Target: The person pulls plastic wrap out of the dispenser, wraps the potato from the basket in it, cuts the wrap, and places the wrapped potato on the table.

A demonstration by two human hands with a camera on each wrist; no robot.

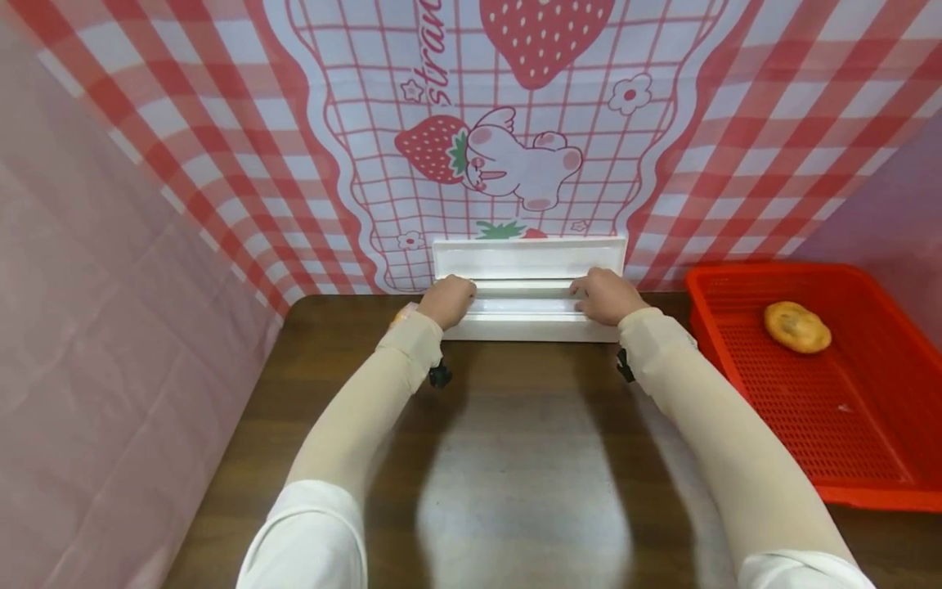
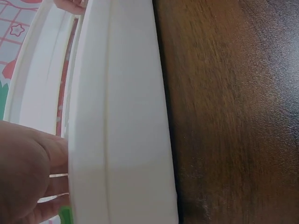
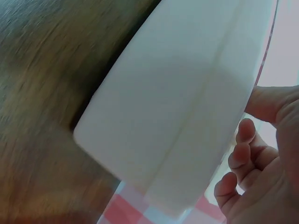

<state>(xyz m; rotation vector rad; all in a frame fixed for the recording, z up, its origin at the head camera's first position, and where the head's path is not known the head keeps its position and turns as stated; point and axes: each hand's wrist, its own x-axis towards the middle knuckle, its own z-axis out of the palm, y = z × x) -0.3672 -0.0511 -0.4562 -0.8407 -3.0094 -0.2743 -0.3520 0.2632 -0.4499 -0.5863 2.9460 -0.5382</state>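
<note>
A long white box (image 1: 530,330) lies at the table's back edge, its white lid (image 1: 530,258) tipped up against the cloth. Inside runs a shiny clear strip (image 1: 526,305) that looks like film. At the box's left end is my left hand (image 1: 449,301); in the left wrist view its fingers (image 2: 57,156) reach behind the front wall, tips hidden. My right hand (image 1: 609,296) is over the right end. In the right wrist view its thumb (image 3: 262,105) meets the box's rim, and its other fingers (image 3: 240,154) bend loosely, apart from the thumb.
A red plastic basket (image 1: 710,327) stands on the right, holding a round golden pastry (image 1: 797,327). Beside my left wrist, a small orange and white item (image 1: 403,314) is mostly hidden. A strawberry-print cloth (image 1: 515,155) hangs behind the brown wooden table (image 1: 530,458).
</note>
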